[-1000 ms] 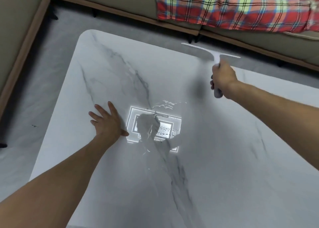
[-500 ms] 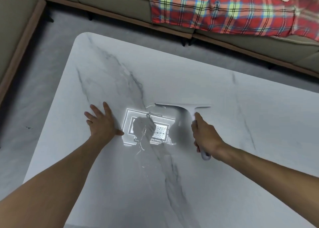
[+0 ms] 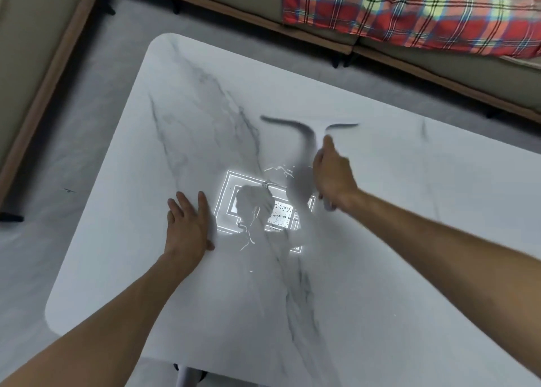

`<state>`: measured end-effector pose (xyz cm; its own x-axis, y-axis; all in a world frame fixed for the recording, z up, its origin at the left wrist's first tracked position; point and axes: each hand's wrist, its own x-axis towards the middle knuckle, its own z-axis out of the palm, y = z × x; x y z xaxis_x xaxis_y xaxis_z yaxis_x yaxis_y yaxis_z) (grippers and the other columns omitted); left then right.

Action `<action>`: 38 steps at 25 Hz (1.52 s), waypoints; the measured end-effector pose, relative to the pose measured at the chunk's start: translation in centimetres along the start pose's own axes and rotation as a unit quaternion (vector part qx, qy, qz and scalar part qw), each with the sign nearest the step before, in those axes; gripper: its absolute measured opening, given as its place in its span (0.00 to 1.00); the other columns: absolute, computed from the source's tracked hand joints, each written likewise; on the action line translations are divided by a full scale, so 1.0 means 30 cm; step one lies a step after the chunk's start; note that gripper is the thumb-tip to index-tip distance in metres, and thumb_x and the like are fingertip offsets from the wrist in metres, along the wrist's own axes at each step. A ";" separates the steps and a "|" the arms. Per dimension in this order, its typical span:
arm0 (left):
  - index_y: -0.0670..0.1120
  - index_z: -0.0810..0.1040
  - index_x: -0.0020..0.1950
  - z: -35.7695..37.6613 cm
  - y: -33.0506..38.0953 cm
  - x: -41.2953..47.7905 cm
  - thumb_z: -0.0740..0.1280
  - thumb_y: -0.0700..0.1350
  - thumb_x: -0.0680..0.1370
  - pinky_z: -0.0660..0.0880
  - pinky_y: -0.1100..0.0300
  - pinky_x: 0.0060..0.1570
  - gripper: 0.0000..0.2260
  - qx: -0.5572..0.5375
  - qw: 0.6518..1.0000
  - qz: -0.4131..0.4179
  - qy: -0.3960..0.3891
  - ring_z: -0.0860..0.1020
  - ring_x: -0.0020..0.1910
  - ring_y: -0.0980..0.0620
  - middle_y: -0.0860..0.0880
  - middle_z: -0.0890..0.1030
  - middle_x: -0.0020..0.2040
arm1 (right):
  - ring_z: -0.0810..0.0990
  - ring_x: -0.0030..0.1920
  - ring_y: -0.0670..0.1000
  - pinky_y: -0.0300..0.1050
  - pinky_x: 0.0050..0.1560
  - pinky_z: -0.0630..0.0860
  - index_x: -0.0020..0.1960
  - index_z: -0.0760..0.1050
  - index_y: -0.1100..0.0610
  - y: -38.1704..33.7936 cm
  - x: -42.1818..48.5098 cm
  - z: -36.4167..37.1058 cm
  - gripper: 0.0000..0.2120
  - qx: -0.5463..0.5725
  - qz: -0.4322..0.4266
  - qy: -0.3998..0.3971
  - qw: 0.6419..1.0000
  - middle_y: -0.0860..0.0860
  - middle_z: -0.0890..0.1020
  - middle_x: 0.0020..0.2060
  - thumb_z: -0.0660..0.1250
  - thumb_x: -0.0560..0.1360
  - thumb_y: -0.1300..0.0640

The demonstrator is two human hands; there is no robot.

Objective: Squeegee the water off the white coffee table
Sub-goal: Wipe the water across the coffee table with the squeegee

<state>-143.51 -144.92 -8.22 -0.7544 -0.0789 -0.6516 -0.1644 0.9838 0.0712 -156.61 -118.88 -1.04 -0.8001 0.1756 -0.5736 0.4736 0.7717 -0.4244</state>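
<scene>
Stroke step. Right hand (image 3: 333,179) clamped on squeegee (image 3: 319,125) handle, blade blurred, just beyond the water (image 3: 275,170) mid-surface (image 3: 380,240). Left hand (image 3: 187,225) flat, fingers straight, beside the water. Next, likely: blade down, pull through streaks toward an edge.

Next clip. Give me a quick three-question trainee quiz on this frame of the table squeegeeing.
1. True or false: the left hand lies flat on the white marble-veined coffee table.
2. What grips the white T-shaped squeegee? A) left hand B) right hand C) both hands
3. Fill in: the water streaks glisten ___ the two hands.
Key: 1 true; 2 B; 3 between.
</scene>
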 end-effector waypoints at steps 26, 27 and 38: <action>0.39 0.36 0.77 -0.018 0.004 0.003 0.72 0.56 0.72 0.57 0.42 0.72 0.52 0.051 0.998 0.005 -0.026 0.49 0.73 0.24 0.23 0.43 0.73 | 0.77 0.21 0.53 0.44 0.26 0.74 0.71 0.59 0.46 0.287 -0.445 -0.037 0.19 0.006 0.135 -0.173 0.976 0.60 0.80 0.34 0.44 0.82 0.45; 0.40 0.37 0.77 -0.023 0.004 0.007 0.73 0.55 0.71 0.58 0.42 0.72 0.52 0.053 0.998 0.007 -0.033 0.49 0.73 0.24 0.24 0.44 0.73 | 0.77 0.21 0.54 0.44 0.26 0.74 0.70 0.60 0.48 0.270 -0.471 -0.062 0.18 0.011 0.128 -0.182 0.975 0.60 0.80 0.32 0.45 0.82 0.45; 0.44 0.44 0.78 0.119 -0.062 -0.141 0.78 0.50 0.66 0.59 0.42 0.71 0.53 -0.022 1.000 -0.003 -0.011 0.50 0.72 0.25 0.27 0.46 0.73 | 0.70 0.28 0.54 0.43 0.26 0.64 0.75 0.56 0.56 -0.047 0.049 -0.067 0.26 0.083 0.094 0.005 0.992 0.63 0.80 0.43 0.45 0.78 0.64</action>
<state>-137.76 -145.84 -8.29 -0.7395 -0.0798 -0.6684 -0.1965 0.9753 0.1009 -159.20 -118.47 0.13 -0.6955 0.3129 -0.6468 0.6679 0.6134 -0.4215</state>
